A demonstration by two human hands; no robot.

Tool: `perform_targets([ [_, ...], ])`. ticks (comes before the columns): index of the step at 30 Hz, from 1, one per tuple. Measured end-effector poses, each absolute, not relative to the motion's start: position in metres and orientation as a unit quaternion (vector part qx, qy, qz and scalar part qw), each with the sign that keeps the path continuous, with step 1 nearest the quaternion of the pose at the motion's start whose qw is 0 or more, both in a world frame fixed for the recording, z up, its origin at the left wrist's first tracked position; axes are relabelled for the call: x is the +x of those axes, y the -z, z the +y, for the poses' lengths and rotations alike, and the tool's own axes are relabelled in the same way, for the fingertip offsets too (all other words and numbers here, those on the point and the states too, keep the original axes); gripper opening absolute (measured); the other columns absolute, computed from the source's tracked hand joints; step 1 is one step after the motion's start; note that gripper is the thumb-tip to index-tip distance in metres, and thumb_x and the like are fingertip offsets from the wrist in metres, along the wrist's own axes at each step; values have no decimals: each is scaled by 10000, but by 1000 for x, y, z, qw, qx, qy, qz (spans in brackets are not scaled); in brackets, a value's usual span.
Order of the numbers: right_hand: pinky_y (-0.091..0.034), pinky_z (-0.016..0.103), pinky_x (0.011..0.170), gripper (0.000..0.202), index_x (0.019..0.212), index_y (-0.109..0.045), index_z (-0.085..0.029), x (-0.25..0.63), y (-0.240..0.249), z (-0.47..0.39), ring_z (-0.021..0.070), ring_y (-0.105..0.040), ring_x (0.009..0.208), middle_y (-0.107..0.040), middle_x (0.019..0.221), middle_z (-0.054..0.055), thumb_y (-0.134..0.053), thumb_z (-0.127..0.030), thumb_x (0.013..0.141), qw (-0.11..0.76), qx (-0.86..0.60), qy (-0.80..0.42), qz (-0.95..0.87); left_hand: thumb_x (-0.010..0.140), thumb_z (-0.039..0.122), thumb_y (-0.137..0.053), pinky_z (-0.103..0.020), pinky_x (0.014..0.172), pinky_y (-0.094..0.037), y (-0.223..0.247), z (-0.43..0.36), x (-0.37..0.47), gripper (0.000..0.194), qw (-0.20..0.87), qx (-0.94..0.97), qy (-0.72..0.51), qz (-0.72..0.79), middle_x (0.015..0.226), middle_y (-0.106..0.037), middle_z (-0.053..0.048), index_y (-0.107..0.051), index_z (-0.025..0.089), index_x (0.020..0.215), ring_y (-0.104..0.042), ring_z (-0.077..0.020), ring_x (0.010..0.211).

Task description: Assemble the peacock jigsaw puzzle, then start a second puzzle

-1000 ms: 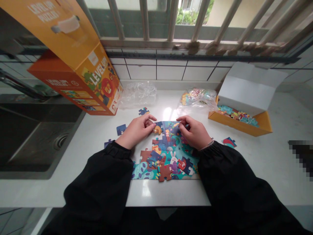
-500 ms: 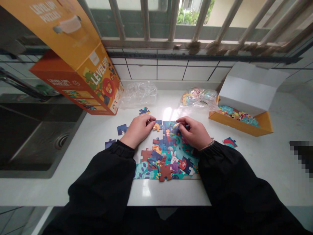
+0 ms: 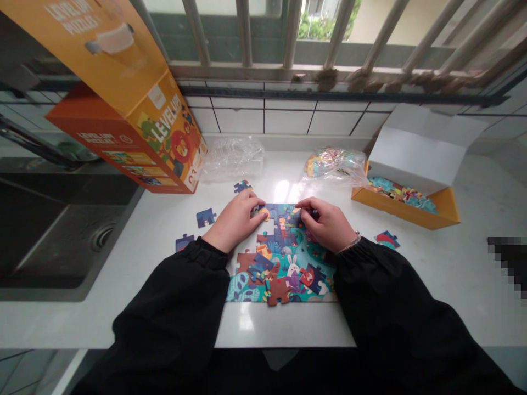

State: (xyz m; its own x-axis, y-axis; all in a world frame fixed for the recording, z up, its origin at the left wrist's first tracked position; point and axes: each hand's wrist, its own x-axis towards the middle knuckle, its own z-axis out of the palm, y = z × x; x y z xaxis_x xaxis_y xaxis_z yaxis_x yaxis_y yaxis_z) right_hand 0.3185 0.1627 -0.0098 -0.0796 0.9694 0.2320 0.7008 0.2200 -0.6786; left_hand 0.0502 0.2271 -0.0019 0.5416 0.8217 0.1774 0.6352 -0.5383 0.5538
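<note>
A partly assembled jigsaw puzzle (image 3: 284,241) with a rabbit and leaves lies flat on the white counter. At its upper left, my left hand (image 3: 239,219) has thumb and fingers closed on a blue and orange puzzle piece (image 3: 265,212), which now touches the top row. My right hand (image 3: 327,222) is curled at the puzzle's upper right edge, fingertips on it, covering that corner. Loose on the lower part lie a brown piece (image 3: 279,291), a dark piece with a red patch (image 3: 313,277) and a blue piece (image 3: 260,267).
More loose pieces lie left, like a blue one (image 3: 205,218), and right, a red and teal one (image 3: 387,238). Behind are crumpled clear plastic (image 3: 234,156), a bag of pieces (image 3: 335,163) and an open box (image 3: 405,211). A tall orange box (image 3: 135,131) stands beside the sink (image 3: 61,236).
My left hand has moved slightly right, bringing the blue and orange puzzle piece against the top row and closing the gap. My right hand has barely moved.
</note>
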Motion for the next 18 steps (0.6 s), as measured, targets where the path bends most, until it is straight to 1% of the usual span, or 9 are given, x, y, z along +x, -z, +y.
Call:
perform_targets([
  [4, -516, 350, 801, 223, 1110, -764, -223, 318, 10, 162, 204, -681, 797, -756, 870, 24, -598, -300, 983, 332, -590, -203, -707, 1040, 249, -614, -406, 1051, -555, -1, 229, 46, 202, 196, 843, -247, 436, 1185, -693, -97, -750, 187, 1176, -672, -237, 1124],
  [7, -511, 345, 800, 225, 1111, -764, -224, 319, 10, 162, 209, -688, 817, -758, 877, 25, -598, -293, 977, 332, -591, -202, -707, 1043, 171, -510, -414, 1101, -531, -5, 236, 35, 264, 142, 812, -284, 490, 1189, -718, -110, -742, 170, 1170, -673, -247, 1168],
  [9, -507, 344, 799, 223, 1110, -764, -224, 319, 10, 162, 210, -689, 822, -758, 876, 25, -598, -285, 974, 330, -590, -203, -709, 1021, 150, -496, -435, 1131, -511, -5, 241, 27, 286, 99, 793, -275, 535, 1193, -725, -128, -739, 156, 1173, -665, -272, 1192],
  [11, -502, 340, 793, 224, 1112, -764, -224, 319, 10, 162, 208, -687, 816, -756, 867, 23, -598, -279, 972, 329, -589, -203, -709, 1017, 197, -526, -475, 1157, -487, -3, 245, 22, 305, 60, 777, -240, 579, 1244, -714, -162, -727, 134, 1238, -641, -318, 1239],
  [14, -495, 332, 782, 227, 1114, -764, -227, 319, 11, 162, 204, -682, 804, -750, 852, 18, -595, -281, 973, 329, -592, -203, -707, 1025, 361, -591, -542, 1124, -490, 3, 247, 21, 434, 25, 761, -178, 623, 1336, -670, -203, -684, 121, 1375, -597, -395, 1287],
  [16, -494, 332, 780, 229, 1111, -766, -227, 319, 11, 163, 202, -678, 799, -746, 853, 18, -593, -288, 975, 329, -592, -203, -707, 1022, 435, -603, -561, 1080, -502, 6, 246, 24, 505, 20, 762, -148, 631, 1373, -646, -208, -657, 144, 1431, -581, -418, 1291],
  [18, -494, 334, 780, 230, 1109, -767, -225, 319, 11, 163, 201, -674, 792, -743, 849, 18, -593, -293, 974, 329, -590, -204, -708, 1021, 456, -600, -568, 1064, -498, 7, 245, 28, 509, 21, 766, -129, 630, 1398, -626, -207, -652, 168, 1438, -569, -423, 1295],
])
